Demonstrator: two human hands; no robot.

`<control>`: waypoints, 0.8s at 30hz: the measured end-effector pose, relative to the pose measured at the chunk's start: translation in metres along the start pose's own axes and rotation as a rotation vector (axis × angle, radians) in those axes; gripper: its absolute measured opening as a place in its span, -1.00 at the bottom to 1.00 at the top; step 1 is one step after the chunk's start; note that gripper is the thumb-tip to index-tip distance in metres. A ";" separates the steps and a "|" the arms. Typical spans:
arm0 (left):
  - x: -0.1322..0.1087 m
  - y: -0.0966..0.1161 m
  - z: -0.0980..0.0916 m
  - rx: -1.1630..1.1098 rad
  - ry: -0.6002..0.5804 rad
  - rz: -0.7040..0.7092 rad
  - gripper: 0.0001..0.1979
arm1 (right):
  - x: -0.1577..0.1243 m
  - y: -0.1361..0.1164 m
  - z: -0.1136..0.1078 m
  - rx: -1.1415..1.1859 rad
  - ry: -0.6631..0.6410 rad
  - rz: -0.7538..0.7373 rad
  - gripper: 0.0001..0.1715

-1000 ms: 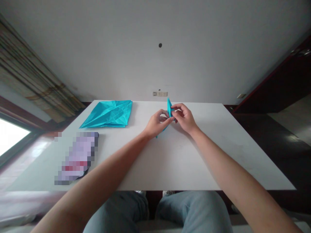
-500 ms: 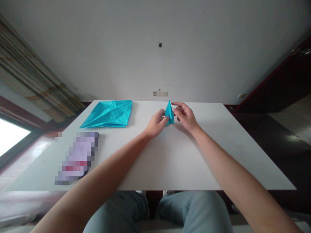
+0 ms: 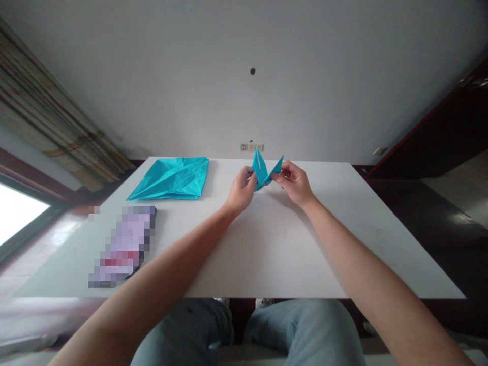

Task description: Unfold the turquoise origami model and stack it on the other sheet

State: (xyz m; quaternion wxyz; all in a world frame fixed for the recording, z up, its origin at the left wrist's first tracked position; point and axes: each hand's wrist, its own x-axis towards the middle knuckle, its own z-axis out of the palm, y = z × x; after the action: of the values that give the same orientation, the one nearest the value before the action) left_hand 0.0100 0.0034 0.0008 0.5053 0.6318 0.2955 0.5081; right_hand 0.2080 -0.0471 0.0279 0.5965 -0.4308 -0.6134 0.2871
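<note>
Between my hands is a small folded piece of turquoise origami paper [image 3: 261, 171], spread into two upward points. My left hand [image 3: 241, 191] pinches its left side, and my right hand [image 3: 294, 183] holds its right point. My fingers hide the lower joint of the fold. Farther left, a larger turquoise paper sheet [image 3: 171, 179] lies flat on the white table [image 3: 274, 254], folded and marked with many creases. Neither hand touches it.
A pixelated, pale purple flat packet [image 3: 124, 246] lies at the table's near left. A wall socket strip [image 3: 251, 147] sits behind the far edge. A curtain [image 3: 49, 112] and bright window [image 3: 15, 216] are at left, a dark door [image 3: 430, 132] at right.
The folded paper has opened from a narrow upright shape into a V with two spread points. My hands have moved slightly apart and toward the far edge.
</note>
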 end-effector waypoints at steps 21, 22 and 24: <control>-0.005 0.012 0.000 -0.047 -0.016 0.039 -0.46 | -0.006 -0.002 0.011 -0.048 -0.108 0.127 -0.25; -0.005 0.012 -0.001 -0.038 -0.013 0.032 -0.46 | -0.005 -0.002 0.011 -0.034 -0.114 0.136 -0.26; -0.005 0.014 -0.002 -0.025 0.001 0.024 -0.47 | -0.003 -0.002 0.009 -0.015 -0.111 0.132 -0.27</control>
State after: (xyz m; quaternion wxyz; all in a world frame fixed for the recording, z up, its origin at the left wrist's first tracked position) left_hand 0.0047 -0.0044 0.0118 0.5066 0.6287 0.2818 0.5183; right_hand 0.1986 -0.0493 0.0272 0.5382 -0.4581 -0.6177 0.3448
